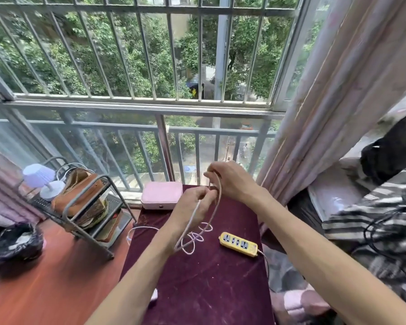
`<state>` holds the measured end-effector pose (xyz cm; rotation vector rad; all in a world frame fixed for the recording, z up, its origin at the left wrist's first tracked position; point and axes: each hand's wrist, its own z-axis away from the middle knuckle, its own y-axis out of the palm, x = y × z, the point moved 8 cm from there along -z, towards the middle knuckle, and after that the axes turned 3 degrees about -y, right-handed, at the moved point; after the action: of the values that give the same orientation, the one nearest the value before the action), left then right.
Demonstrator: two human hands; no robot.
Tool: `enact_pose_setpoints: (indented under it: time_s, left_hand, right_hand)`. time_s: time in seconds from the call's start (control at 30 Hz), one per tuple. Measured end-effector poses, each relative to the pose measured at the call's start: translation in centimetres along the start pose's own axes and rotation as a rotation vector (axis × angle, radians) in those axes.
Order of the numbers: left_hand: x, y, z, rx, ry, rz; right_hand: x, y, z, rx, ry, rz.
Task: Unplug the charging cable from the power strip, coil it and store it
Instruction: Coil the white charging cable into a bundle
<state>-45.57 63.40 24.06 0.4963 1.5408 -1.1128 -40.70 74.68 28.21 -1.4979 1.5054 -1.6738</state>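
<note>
A maroon-covered table (204,289) stood before a barred balcony window. The yellow power strip (239,244), at three o'clock from the loose loops, showed empty sockets, so unplugging looked done. Both hands were raised together, left hand (195,205) and right hand (230,181) each pinching the white charging cable (197,235), whose slack trailed on the cloth. Coiling seemed barely begun; storing remained, perhaps in the pink case (161,195) at twelve o'clock.

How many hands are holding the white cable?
2. The left hand pinches the white cable above the table; the right hand grips its loop just beyond, nearer the window.
</note>
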Motion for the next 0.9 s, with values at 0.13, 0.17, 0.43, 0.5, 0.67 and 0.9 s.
enact_pose_setpoints:
  time_s: [0.13, 0.17, 0.43, 0.5, 0.67, 0.9]
  left_hand:
    - [0.1, -0.4, 0.3, 0.032, -0.088, 0.234]
    - [-0.4, -0.7, -0.1, 0.017, -0.058, 0.239]
    - [6.4, -1.9, 0.0, -0.056, -0.282, 0.397]
    - [10.6, -1.7, 1.0, -0.119, -0.467, 0.489]
    - [18.3, 0.1, 4.6, -0.160, -0.710, 0.523]
    - [23.7, 0.1, 8.4, -0.165, -0.852, 0.392]
  right_hand:
    - [1.3, -1.0, -2.6, -0.058, -0.080, 0.047]
    - [1.9, -0.6, -3.2, -0.039, -0.113, 0.051]
    - [1.4, -5.4, -7.1, -0.320, -0.095, -0.169]
    - [1.2, -7.9, -8.8, -0.392, -0.097, -0.193]
    - [1.8, -12.1, -13.4, -0.427, -0.133, -0.159]
    - [1.8, -13.6, -17.0, -0.457, -0.047, -0.257]
